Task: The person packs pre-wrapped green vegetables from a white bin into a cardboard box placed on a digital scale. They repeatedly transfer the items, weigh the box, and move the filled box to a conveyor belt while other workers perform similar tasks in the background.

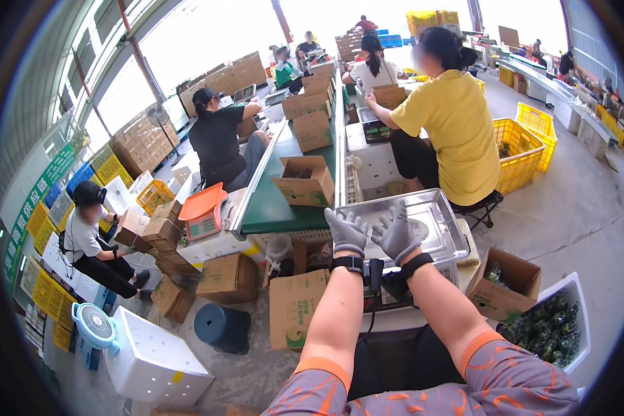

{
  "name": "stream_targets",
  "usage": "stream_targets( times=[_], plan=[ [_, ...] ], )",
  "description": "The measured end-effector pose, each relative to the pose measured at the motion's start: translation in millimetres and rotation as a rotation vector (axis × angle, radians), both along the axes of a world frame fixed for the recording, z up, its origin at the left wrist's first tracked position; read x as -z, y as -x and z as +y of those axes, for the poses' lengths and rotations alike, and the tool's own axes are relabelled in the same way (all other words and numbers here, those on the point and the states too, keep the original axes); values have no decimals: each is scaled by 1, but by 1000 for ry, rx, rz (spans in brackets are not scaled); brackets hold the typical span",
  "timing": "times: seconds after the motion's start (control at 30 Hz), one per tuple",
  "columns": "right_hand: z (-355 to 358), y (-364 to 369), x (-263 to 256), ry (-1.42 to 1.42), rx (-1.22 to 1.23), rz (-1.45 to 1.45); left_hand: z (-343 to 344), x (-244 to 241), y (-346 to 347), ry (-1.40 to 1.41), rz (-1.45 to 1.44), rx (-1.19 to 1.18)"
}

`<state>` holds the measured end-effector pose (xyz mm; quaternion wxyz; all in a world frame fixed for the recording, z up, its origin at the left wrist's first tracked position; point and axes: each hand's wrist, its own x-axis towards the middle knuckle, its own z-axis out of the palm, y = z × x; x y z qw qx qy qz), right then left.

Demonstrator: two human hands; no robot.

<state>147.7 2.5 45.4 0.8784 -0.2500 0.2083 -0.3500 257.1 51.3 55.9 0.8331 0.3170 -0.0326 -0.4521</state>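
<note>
My left hand (pixel 347 232) and my right hand (pixel 398 234) wear grey gloves. Both hold nothing, fingers apart, palms turned up and inward, with a small gap between them. Beneath them lies a shallow stainless steel tray (pixel 441 229), which seems to rest on a weighing scale (pixel 450 273) mostly hidden by my forearms. Black straps circle both wrists. Right of the tray, an open cardboard box (pixel 507 283) holds a few small dark green packs. An open carton (pixel 304 182) stands on the green conveyor belt (pixel 262 210) beyond my left hand.
A white foam bin (pixel 577 312) of green packs stands at right. An orange scale (pixel 203 210), flattened cartons (pixel 228 278), a blue stool (pixel 222 327) and a foam box (pixel 156 359) are at left. A person in yellow (pixel 447 135) sits beyond the tray; other people work along the belt.
</note>
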Motion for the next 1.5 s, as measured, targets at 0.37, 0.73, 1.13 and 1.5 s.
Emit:
stream_targets(
  times=[0.37, 0.73, 1.13, 1.5],
  plan=[
    [-7, 13, -14, -8, 106, -186, 15, -17, 9, 42, 12, -5],
    [-11, 71, 74, -50, 203, -68, 14, 75, 76, -60, 167, 32],
    [-3, 76, 109, 418, -1, -10, 6, 133, 68, -231, -1764, -129],
    [10, 62, 98, 462, 18, 44, 14, 126, 77, -103, -843, 114]
  ],
)
